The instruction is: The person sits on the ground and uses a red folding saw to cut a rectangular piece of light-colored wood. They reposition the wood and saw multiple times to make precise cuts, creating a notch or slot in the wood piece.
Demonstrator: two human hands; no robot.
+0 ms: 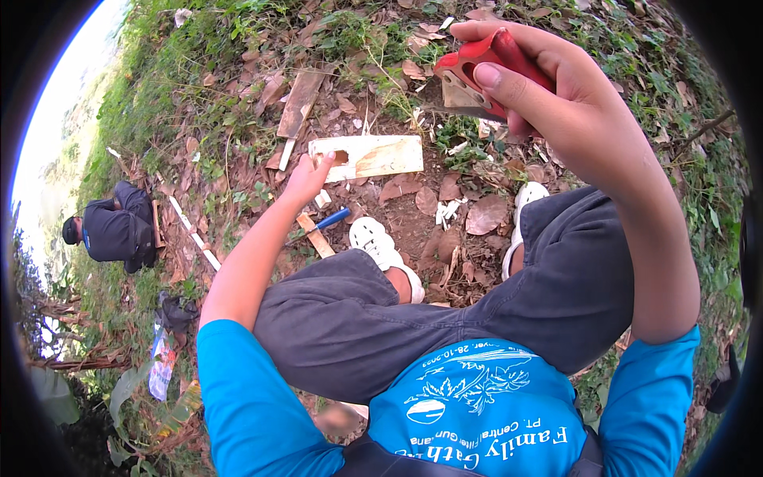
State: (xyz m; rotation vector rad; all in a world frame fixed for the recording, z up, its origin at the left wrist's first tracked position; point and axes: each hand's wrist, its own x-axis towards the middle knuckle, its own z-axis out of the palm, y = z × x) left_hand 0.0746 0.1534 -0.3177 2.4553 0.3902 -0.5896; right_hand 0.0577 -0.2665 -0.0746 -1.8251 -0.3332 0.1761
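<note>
In the head view, the left grip (307, 180) pinches the holed end of a pale board (389, 156), apparently to steady it; the board extends to that grip's right. The right grip (540, 83) is wrapped round a red-handled tool (515, 59), probably a saw, held apart from the board, seemingly to stay clear.

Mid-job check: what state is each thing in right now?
Left hand: touching the left end of the pale board
Right hand: closed around the red-handled tool
Pale board: holed near its left end
Red-handled tool: held up
Blue-handled tool: lying across a wood strip
Brown plank: unheld
</note>
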